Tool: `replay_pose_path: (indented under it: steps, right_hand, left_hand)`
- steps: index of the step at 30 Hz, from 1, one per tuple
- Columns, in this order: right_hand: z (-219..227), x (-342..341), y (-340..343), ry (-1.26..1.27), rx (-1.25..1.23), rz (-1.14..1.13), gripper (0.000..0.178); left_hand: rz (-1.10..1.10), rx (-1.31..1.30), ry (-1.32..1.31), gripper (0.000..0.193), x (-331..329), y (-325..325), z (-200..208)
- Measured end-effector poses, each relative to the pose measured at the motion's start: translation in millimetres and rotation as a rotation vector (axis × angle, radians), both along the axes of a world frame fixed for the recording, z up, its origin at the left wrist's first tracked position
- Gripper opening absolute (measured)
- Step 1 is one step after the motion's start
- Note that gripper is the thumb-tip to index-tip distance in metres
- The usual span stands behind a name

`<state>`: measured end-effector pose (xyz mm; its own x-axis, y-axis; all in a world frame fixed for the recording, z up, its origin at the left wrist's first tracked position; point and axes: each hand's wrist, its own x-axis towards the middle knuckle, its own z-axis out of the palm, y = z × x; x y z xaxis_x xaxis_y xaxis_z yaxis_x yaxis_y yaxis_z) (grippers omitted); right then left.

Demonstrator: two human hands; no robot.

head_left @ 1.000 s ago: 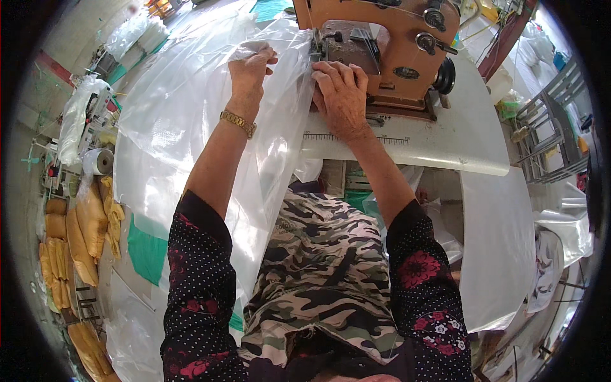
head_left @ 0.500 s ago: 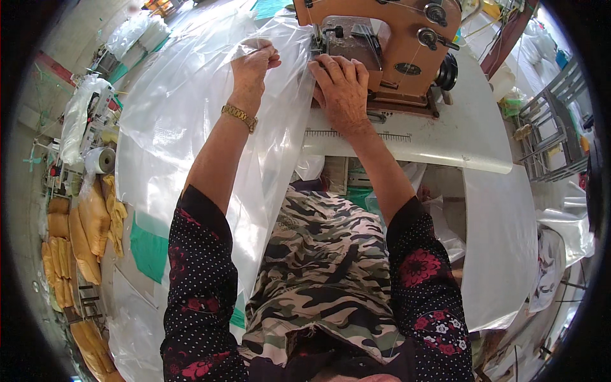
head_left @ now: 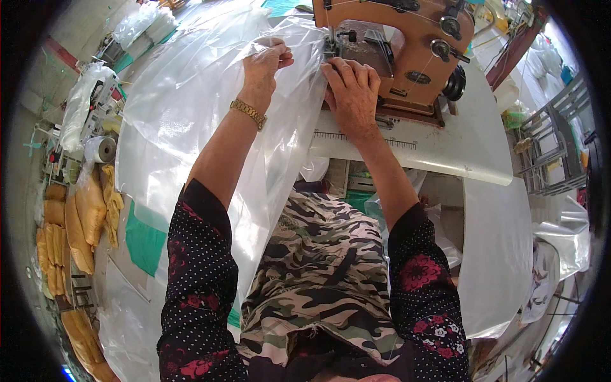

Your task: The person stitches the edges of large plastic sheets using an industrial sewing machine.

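The left hand (head_left: 266, 63) pinches the clear plastic sheet (head_left: 191, 127) at 11 o'clock; the right hand (head_left: 351, 92) presses flat—fingers spread—on it beside the tan sewing machine (head_left: 407, 57) on the white tabletop (head_left: 458, 146). Yellow packages (head_left: 79, 216) lie at 9 o'clock.

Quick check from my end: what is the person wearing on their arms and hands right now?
Both hands are bare, no gloves. The left hand has a gold-coloured link bracelet at the wrist. The right hand shows nothing at the wrist. Both arms carry dark sleeves with small white dots and red flower prints, ending above the elbows, forearms uncovered.
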<state>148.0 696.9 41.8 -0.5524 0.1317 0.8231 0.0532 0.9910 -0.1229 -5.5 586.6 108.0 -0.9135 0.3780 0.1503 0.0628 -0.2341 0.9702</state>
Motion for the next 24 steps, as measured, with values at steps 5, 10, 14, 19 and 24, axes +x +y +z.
replay_pose_path:
  steps: [5,10,14,19,24]
  right_hand:
    - [1.7,0.6,-0.5,-0.013,0.060,-0.049,0.051]
    - [2.0,0.7,-0.1,-0.012,0.055,-0.036,0.054]
    - [1.0,0.2,0.7,0.020,0.097,-0.046,0.052]
    - [4.2,0.1,-0.1,-0.011,0.101,-0.061,0.052]
    - [3.7,-0.9,1.3,-0.016,0.101,-0.066,0.053]
  left_hand:
    - [-0.034,-0.030,-0.004,0.013,-3.4,-0.6,-2.7]
    - [-0.040,0.032,-0.010,0.007,-1.9,1.4,-3.6]
    - [-0.019,0.075,-0.042,0.004,1.1,2.6,-3.5]
    - [-0.037,0.055,-0.029,0.008,0.5,0.7,-5.8]
    - [-0.102,0.018,-0.036,0.030,7.8,-8.5,-10.3]
